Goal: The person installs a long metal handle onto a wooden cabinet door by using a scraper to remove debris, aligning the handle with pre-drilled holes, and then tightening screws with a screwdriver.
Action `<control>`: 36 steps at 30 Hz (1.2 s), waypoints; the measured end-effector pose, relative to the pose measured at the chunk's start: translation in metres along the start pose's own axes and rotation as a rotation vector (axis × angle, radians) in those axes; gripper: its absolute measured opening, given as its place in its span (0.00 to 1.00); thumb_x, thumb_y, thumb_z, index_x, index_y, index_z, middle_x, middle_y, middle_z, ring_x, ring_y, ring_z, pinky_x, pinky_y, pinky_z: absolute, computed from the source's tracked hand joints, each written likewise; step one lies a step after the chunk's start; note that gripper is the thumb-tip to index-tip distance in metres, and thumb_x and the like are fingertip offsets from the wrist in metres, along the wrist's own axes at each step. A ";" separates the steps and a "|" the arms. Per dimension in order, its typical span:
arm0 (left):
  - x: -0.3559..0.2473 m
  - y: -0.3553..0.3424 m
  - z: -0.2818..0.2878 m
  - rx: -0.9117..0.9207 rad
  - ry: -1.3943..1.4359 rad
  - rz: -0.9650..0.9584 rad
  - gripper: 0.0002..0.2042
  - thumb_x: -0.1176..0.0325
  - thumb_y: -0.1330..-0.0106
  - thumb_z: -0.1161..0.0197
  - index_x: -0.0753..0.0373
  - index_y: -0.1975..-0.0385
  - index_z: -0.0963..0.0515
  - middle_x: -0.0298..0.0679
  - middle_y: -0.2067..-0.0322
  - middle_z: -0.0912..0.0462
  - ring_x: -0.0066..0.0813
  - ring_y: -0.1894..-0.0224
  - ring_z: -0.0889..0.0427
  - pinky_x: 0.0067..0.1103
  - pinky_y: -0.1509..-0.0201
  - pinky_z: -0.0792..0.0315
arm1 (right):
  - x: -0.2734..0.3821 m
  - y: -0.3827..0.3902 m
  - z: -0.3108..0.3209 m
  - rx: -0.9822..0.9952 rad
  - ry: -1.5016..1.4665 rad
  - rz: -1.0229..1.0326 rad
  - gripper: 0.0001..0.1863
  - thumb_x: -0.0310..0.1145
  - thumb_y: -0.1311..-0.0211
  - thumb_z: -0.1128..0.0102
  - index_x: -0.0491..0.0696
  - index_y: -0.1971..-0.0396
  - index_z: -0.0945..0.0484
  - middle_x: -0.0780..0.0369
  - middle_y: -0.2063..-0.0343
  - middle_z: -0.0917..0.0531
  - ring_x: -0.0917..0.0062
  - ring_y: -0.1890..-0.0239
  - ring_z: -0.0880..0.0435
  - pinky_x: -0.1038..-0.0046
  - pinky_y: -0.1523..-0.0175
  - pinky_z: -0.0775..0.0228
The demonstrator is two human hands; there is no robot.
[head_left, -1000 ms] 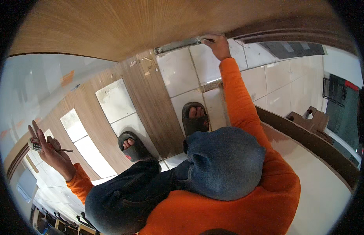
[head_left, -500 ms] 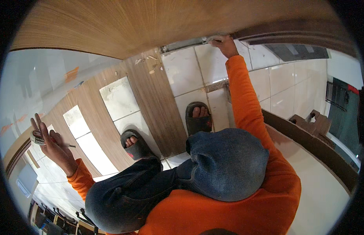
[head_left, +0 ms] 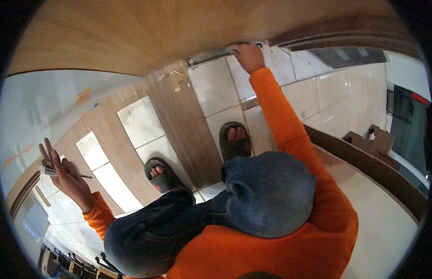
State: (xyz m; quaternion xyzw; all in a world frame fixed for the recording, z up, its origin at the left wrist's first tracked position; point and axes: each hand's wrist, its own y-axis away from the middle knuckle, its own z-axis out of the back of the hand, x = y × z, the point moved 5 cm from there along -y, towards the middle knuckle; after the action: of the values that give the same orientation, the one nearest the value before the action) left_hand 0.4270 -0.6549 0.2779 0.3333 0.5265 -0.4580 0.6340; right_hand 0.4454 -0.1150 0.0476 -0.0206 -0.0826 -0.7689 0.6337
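Observation:
My left hand (head_left: 67,179) is raised at the left, two fingers stretched up and the rest closed round a pale ribbed object (head_left: 49,170). A thin rod (head_left: 87,176) sticks out on the hand's other side; its exact kind is unclear. Reaching far forward, my right hand (head_left: 249,56) has its fingers bent down at the lower edge of a big wood-grain panel (head_left: 179,32). Those fingertips touch or hover over a grey metal strip (head_left: 211,56) along that edge. What they hold, if anything, is hidden.
Wood-grain boards (head_left: 186,130) lie across white floor tiles (head_left: 216,88) around my sandalled feet (head_left: 234,139). A shiny pale panel (head_left: 44,102) stands at the left. To my right is a dark-edged board (head_left: 364,172), with a brown bracket-like piece (head_left: 371,146) beyond it.
My right hand has shifted left along the panel's lower edge and turned more knuckles-up. The left hand has dipped slightly, still holding the ribbed object.

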 end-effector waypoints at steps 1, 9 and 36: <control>-0.006 -0.001 0.008 -0.017 -0.012 -0.014 0.23 0.66 0.29 0.43 0.63 0.35 0.34 0.39 0.39 0.25 0.06 0.83 0.49 0.08 0.82 0.52 | 0.007 0.009 0.007 -0.007 -0.018 0.017 0.10 0.39 0.40 0.40 0.53 0.63 0.16 0.55 0.61 0.15 0.56 0.57 0.18 0.56 0.50 0.28; 0.034 0.029 -0.036 0.656 -0.093 0.241 0.17 0.70 0.30 0.47 0.65 0.42 0.33 0.34 0.64 0.23 0.13 0.76 0.34 0.14 0.73 0.37 | 0.030 0.119 -0.034 0.433 -0.596 -0.008 0.15 0.39 0.44 0.37 0.50 0.58 0.17 0.55 0.67 0.13 0.62 0.66 0.13 0.63 0.57 0.21; 0.110 0.265 -0.393 1.251 -0.044 0.398 0.31 0.46 0.31 0.43 0.65 0.38 0.33 0.48 0.46 0.22 0.38 0.51 0.19 0.32 0.46 0.26 | -0.034 0.076 0.059 -0.021 -0.253 -0.393 0.16 0.43 0.40 0.42 0.52 0.56 0.17 0.53 0.63 0.15 0.53 0.59 0.16 0.57 0.53 0.22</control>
State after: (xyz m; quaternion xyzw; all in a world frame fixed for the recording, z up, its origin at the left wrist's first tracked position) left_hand 0.5341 -0.2295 0.0675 0.7208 0.0759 -0.5582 0.4037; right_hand 0.5223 -0.0867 0.1091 -0.1069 -0.1558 -0.8697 0.4560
